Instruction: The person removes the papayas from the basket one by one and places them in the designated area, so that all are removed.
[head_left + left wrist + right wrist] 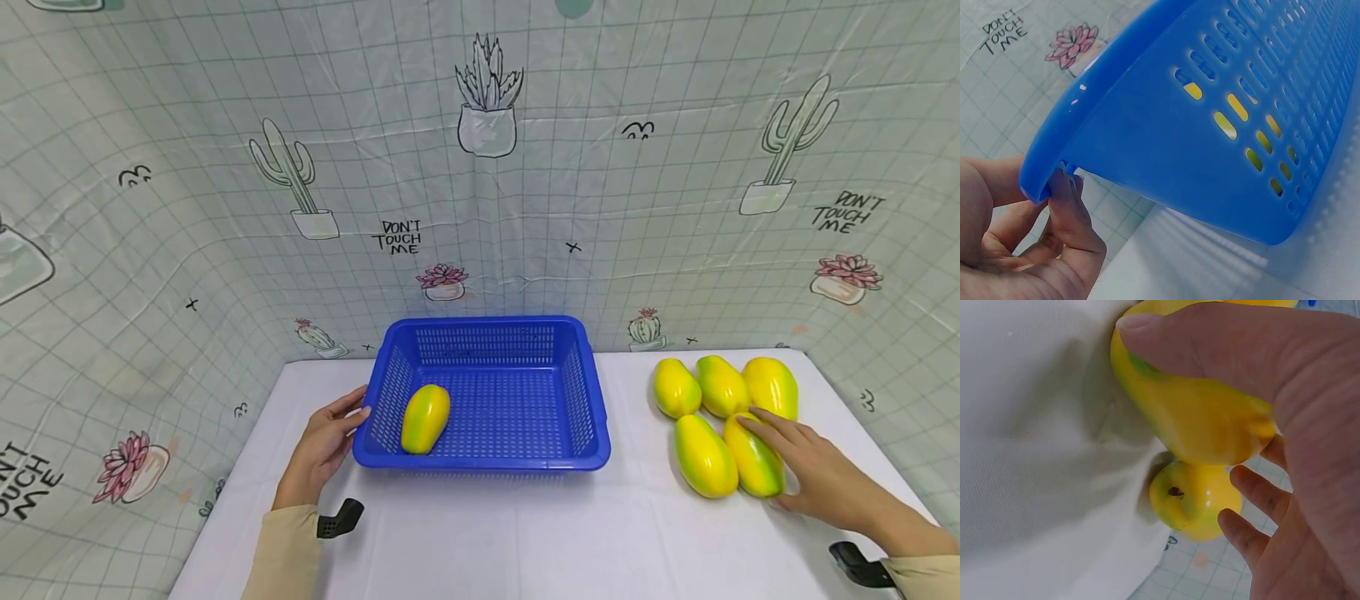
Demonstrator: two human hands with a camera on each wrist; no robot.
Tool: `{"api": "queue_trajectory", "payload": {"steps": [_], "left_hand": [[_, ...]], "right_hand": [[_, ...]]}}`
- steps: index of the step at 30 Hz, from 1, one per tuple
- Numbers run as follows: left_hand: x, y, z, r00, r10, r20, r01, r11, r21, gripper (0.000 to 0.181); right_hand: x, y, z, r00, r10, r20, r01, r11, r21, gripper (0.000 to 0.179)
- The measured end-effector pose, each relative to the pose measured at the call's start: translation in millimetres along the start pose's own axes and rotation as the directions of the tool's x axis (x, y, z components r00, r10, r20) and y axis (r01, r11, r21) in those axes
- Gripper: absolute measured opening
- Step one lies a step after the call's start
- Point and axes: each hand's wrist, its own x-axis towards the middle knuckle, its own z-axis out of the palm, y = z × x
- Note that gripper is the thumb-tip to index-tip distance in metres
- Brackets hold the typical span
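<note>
A blue plastic basket (480, 462) with slotted walls stands mid-table, and one yellow-green mango (425, 419) lies in its left part. At the basket's left side, my left hand (326, 442) pinches the rim between thumb and fingers, as the left wrist view also shows. My right hand (821, 475) spans the front right mango (756, 467) of a group at the right, thumb (1191, 340) along one side and fingers round the other. Touching or close around it are several more mangoes, including a front left one (707, 457) and a back right one (772, 387).
White cloth covers the table (480, 533). Behind and at both sides rises a grid-patterned sheet (555, 192) with cactus drawings. Two more mangoes, one at the back left (677, 388) and one at the back middle (722, 387), complete the group's rear row.
</note>
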Motion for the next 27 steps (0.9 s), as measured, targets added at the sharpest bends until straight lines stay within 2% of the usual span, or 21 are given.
{"api": "queue_trajectory", "payload": {"steps": [9,15,22,27], "left_hand": [[0.4,-0.8,-0.3,1.000,0.004,0.003,-0.004,1.000,0.002,0.056],[-0.4,-0.8,0.4,1.000,-0.002,-0.003,0.002,1.000,0.008,0.056],[-0.2,-0.4,0.7,1.000,-0.009,-0.001,0.009,1.000,0.004,0.056],[-0.2,0.3,1.0,1.000,-0.012,0.003,0.012,1.000,0.000,0.056]], "right_hand": [[-0.6,2,-2,1.000,-0.024,-0.021,0.024,1.000,0.006,0.124],[2.3,1,-13,0.999,-0.030,-0.043,0.031,0.999,0.022,0.128],[17.4,-3,-31,0.986,-0.125,-0.110,0.123,0.992,-0.031,0.133],[34.7,-12,-40,0.982,-0.157,-0.102,0.155,0.988,-0.024,0.129]]}}
